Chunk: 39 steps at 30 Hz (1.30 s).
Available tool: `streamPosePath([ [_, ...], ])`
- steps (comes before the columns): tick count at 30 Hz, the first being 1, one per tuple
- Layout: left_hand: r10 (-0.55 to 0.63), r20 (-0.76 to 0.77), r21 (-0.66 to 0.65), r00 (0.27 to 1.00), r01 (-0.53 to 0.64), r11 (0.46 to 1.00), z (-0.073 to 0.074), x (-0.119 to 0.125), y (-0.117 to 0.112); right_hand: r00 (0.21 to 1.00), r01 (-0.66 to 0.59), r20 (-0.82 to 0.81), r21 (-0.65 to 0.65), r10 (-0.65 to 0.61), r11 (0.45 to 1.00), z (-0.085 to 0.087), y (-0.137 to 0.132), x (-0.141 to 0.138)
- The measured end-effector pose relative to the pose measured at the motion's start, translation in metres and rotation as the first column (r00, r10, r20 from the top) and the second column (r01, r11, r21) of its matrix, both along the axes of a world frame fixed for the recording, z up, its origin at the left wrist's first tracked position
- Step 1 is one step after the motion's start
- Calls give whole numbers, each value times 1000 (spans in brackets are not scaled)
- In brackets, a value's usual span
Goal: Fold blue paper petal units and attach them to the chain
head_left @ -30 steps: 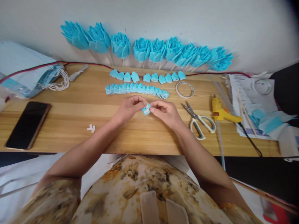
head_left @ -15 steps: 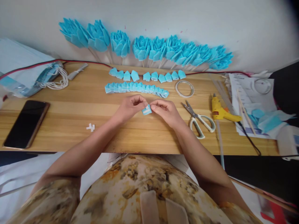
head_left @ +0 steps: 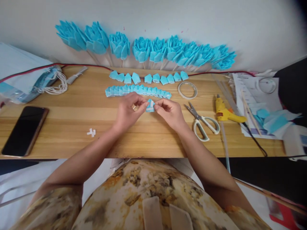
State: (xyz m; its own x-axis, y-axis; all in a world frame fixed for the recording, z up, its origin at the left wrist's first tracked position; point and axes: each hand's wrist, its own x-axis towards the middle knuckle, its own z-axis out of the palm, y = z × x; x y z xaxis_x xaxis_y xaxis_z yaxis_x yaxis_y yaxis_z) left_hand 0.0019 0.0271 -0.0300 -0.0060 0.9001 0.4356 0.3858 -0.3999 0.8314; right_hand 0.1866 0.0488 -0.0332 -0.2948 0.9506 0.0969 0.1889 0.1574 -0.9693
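A small blue folded petal [head_left: 150,106] with white strips of tape on its face is pinched between my two hands above the wooden table. My left hand [head_left: 130,110] grips its left edge with thumb and forefinger. On the opposite edge, my right hand [head_left: 169,111] has a like pinch. Just beyond my fingers lies a tight row of overlapping blue petals [head_left: 136,90], partly covered by my left hand. Behind that row is a looser line of blue petals [head_left: 155,78]. Short white tape pieces [head_left: 91,132] lie left of my left forearm.
Blue flowers on sticks [head_left: 142,49] lean along the wall. To my right are a tape roll [head_left: 179,92], scissors [head_left: 200,118], a yellow glue gun [head_left: 225,111] and papers [head_left: 271,95]. A phone [head_left: 25,131] and a plastic bag [head_left: 21,70] occupy the left.
Both hands have lifted the petal slightly away from me and turned it, so its point now faces up and the tape strips show more. The whole view has shifted slightly.
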Motion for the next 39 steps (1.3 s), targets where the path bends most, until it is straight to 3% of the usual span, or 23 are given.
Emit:
streamPosePath([
  [3, -6, -166, 122, 986, 26, 992, -3, 1, 0, 999, 39, 8, 52, -40, 998, -2, 0, -1],
  [6, 28, -247, 152, 969, 11, 988, -7, 1, 0, 999, 44, 14, 82, -45, 996, -2, -1, -1],
  [21, 15, -346, 148, 938, 38, 988, -8, -1, 1, 992, 50, 96, 252, -76, 966, -5, -3, -3],
  [26, -49, -182, 55, 982, 60, 997, -9, -1, 3, 991, 43, 108, 276, -76, 960, -4, -3, -2],
  [29, -31, 79, -99, 996, 39, 994, -9, -2, 5, 993, 28, 99, 272, -57, 962, -3, -3, -2],
  [32, -34, 295, -287, 955, 122, 950, -6, -3, 7, 994, 21, 97, 246, -46, 969, -3, -4, -3],
  [35, -92, 363, -376, 927, 235, 896, -2, -4, 7, 993, 7, 112, 232, -34, 973, -3, -4, -3],
  [39, -115, 386, -389, 915, 275, 879, -1, -2, 6, 993, -47, 111, 188, 26, 981, 2, -5, -2],
])
